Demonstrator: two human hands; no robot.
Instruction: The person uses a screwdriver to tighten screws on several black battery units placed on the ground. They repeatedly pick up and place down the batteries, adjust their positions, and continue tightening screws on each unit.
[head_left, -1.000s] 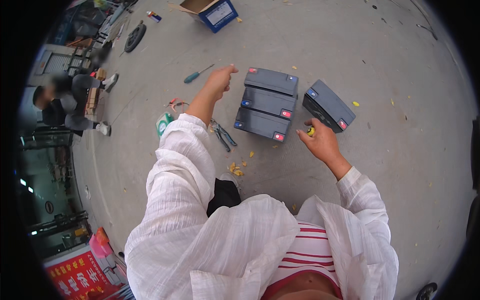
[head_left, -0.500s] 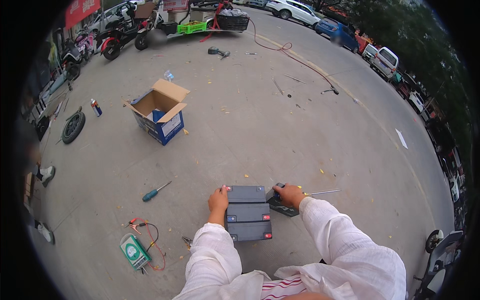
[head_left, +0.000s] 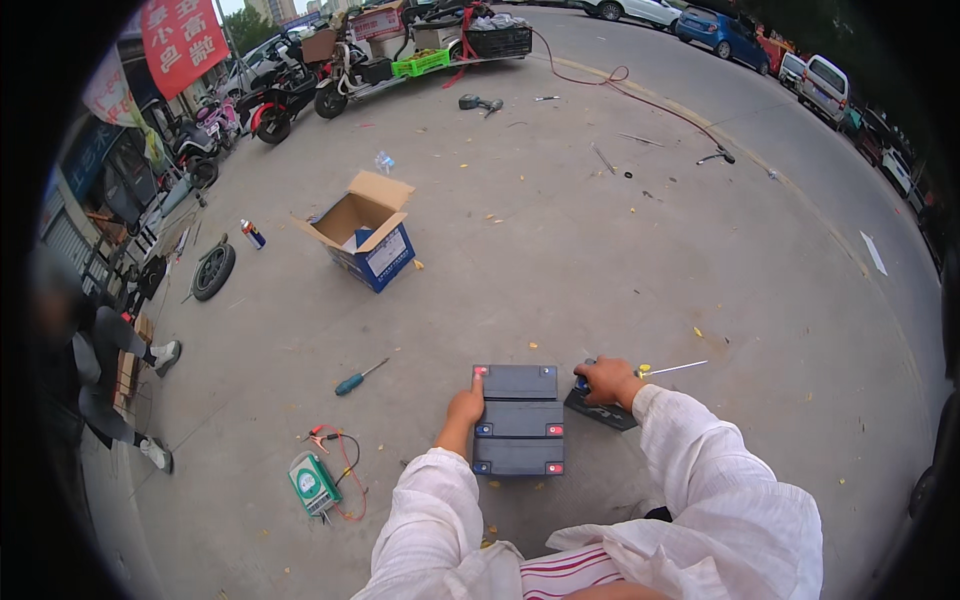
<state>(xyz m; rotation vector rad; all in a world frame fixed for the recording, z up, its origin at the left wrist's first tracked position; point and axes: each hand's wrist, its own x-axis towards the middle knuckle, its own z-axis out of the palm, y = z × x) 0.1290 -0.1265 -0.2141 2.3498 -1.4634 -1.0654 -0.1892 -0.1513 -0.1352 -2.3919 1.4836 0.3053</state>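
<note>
Three grey batteries stand side by side in a block before me, with red and blue terminal corners. At the far battery's left end is my left hand, one finger stretched to the red terminal and nothing visibly held. To the right, my right hand is closed around a small dark blue object, partly hidden by the fingers. Under that hand lies a black panel with pale markings. A screwdriver with a yellow handle lies just beyond my right wrist.
A teal screwdriver and a green-white tester with clip leads lie left. Farther off stand an open cardboard box, a spray can and a small wheel. A person sits at the left edge.
The view has swung left, so the batteries and ground things sit farther right and more of the seated person shows. My left finger now stretches to the red terminal; my right hand keeps its grip.
</note>
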